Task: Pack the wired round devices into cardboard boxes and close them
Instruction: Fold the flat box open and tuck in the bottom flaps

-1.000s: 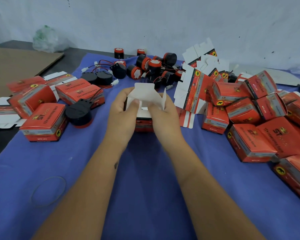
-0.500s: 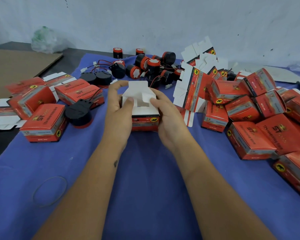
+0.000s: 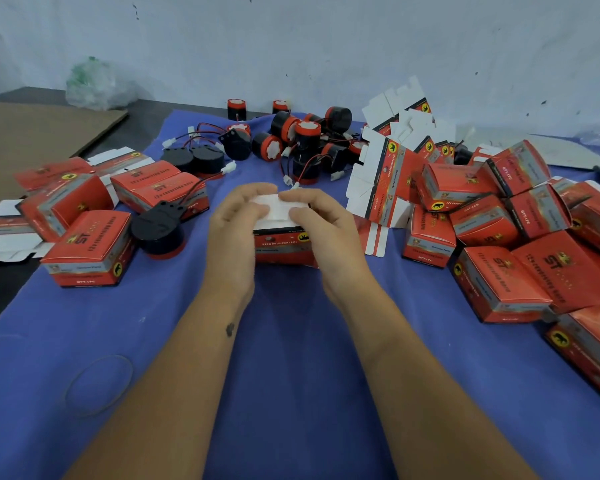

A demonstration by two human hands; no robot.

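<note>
Box in work: red cardboard box [image 3: 284,249], centre of blue cloth [image 3: 291,375], white top flaps folded down.
Left hand [image 3: 234,230]: grasps box's left side, fingers curled over flaps.
Right hand [image 3: 326,230]: grasps right side likewise.
Loose device: black round device [image 3: 158,230], just left.
Stock: closed boxes [image 3: 499,282] piled right; wired devices [image 3: 302,140] far centre.

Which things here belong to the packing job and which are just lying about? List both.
Job: red box held by left hand and right hand; wired round devices; flat box blanks.
Lying about: rubber band; plastic bag; cardboard sheet.
</note>
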